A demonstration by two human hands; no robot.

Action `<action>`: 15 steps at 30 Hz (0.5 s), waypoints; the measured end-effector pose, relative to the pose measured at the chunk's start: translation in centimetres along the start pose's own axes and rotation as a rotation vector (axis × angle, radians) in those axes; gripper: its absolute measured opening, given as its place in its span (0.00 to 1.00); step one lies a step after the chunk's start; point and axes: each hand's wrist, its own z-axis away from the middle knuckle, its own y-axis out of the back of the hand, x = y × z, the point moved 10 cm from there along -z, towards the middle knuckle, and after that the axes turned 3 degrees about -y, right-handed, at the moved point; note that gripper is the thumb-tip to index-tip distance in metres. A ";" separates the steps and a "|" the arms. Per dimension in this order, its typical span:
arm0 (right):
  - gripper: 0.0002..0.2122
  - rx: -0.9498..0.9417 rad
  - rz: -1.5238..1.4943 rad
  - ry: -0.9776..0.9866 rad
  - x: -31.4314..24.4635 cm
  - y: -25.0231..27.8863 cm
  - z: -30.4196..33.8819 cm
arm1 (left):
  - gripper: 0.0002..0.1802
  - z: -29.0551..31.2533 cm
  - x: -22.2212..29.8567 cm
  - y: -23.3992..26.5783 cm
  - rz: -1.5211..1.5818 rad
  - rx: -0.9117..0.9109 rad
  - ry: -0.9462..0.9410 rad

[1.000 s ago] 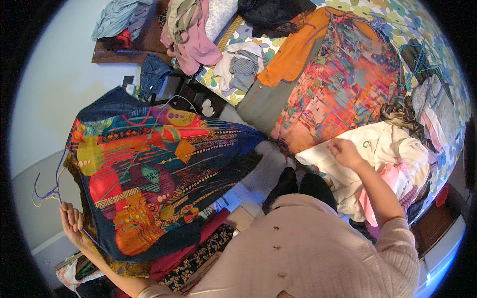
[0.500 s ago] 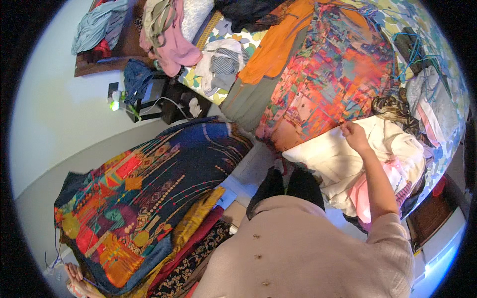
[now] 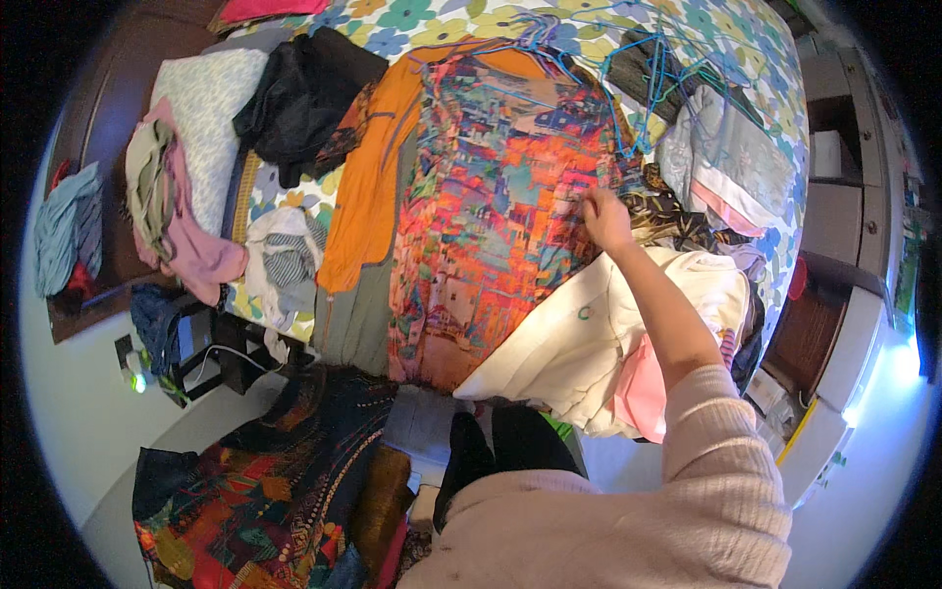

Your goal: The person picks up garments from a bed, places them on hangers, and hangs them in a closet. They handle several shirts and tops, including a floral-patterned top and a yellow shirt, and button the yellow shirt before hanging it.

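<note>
My right hand point(image 3: 608, 220) is over the right edge of a multicoloured patterned garment point(image 3: 491, 216) lying spread on the bed. Its fingers are curled in, and what they hold, if anything, is hidden. That garment partly covers an orange and grey one point(image 3: 363, 206). Under my right forearm lies a cream garment point(image 3: 559, 329) with a pink piece point(image 3: 643, 388) on it. At the lower left a dark garment with a colourful pattern point(image 3: 265, 491) hangs beside the bed. My left hand is out of view.
Blue hangers point(image 3: 653, 103) lie tangled at the bed's far right, near a grey garment point(image 3: 726, 147). Black cloth point(image 3: 309, 93), a pale pillow point(image 3: 206, 108) and pink clothing point(image 3: 191, 231) are at the left. A brown cabinet point(image 3: 810, 324) stands to the right.
My view has swung toward the bed. My right hand has moved from above the cream garment to the multicoloured one. My left hand has left the view, and the dark garment sits lower.
</note>
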 end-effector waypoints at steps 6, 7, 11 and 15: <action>0.09 0.064 0.069 0.048 1.6 -0.1 -7.1 | 0.13 0.1 -1.9 -4.4 -0.048 -0.011 0.068; 0.10 0.131 0.101 0.115 1.5 0.1 -8.2 | 0.13 0.1 -2.1 -5.0 -0.052 -0.011 0.079; 0.13 0.248 0.169 0.188 1.6 0.0 -13.6 | 0.14 -0.2 -2.2 -7.0 -0.083 -0.011 0.094; 0.17 0.051 0.289 -0.072 4.3 -2.1 -19.9 | 0.14 -0.1 -2.4 -7.6 -0.107 0.008 0.109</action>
